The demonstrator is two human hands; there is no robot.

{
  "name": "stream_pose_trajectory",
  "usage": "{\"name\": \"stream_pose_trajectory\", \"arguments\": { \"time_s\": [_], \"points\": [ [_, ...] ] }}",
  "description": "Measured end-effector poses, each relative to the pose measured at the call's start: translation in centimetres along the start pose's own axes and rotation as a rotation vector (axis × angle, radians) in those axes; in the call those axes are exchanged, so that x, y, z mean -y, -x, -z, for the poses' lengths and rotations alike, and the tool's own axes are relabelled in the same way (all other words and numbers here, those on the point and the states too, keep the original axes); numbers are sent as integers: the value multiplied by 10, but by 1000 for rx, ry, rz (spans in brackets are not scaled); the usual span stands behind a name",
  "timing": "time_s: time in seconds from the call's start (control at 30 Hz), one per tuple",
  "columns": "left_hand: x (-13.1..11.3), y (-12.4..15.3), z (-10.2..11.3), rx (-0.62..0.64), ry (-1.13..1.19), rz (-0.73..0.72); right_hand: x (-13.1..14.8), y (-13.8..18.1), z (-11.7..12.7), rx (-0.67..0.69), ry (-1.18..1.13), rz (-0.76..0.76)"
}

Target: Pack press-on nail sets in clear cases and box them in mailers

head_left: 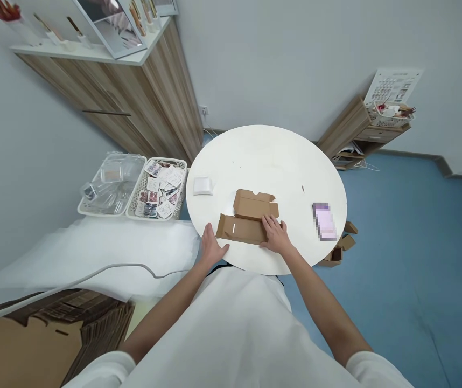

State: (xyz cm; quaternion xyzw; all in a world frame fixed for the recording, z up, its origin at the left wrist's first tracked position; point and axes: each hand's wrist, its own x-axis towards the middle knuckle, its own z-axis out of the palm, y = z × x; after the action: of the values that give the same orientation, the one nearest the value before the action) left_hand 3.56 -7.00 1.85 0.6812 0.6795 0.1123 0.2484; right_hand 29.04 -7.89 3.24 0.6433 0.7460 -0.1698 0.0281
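A brown cardboard box (242,229), partly folded with its lid panel (255,205) laid back, rests on the round white table in front of me. My right hand (275,235) is on the right end of the lower panel, fingers at its upper edge and thumb at its lower edge. Beside the left end is my left hand (214,246), its thumb spread from its fingers; nothing shows in it. A small white strip lies on the cardboard. Farther left on the tabletop sits a small white packet (203,186).
A phone-like pixelated purple item (325,222) lies on the table (271,156) at right. Left of it stand a basket of printed cards (160,188) and a basket of clear plastic packs (112,183). Cardboard boxes (338,248) are on the floor; flat cardboard (25,350) is stacked lower left.
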Motion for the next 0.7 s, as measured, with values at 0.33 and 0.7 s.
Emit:
{"name": "stream_pose_trajectory", "arguments": {
  "time_s": [0.33, 0.7],
  "points": [
    [2, -26, -16, 24, 246, 84, 3, 5, -1, -7, -34, 4],
    [-11, -26, -17, -53, 465, -1, 6, 7, -2, 7, 25, 14]
  ]
}}
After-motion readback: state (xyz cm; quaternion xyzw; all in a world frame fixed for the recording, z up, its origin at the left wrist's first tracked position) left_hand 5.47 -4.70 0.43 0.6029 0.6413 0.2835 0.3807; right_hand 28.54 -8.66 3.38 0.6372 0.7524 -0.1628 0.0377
